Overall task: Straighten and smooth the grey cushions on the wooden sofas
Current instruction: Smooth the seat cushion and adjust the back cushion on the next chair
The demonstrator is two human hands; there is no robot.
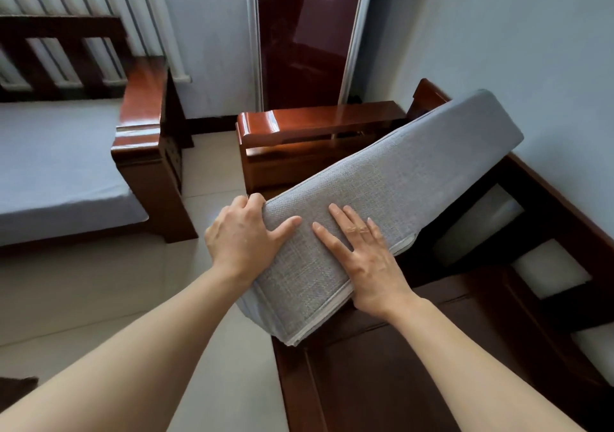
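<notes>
Cushion point(382, 192) tilted up off sofa point(382, 375) seat, left hand point(244, 237) gripping its near corner, right hand point(360, 254) spread flat on top.

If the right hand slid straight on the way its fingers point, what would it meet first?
The right hand lies flat on the lifted grey cushion, fingers pointing up-left. It would probably cross the cushion's top edge, then reach the wooden armrest behind; depth is unclear.

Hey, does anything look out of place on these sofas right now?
Yes. The grey cushion on the near sofa is lifted off its seat and tilted, leaving dark wood bare. The left hand grips its corner; the right hand lies flat on top.
</notes>
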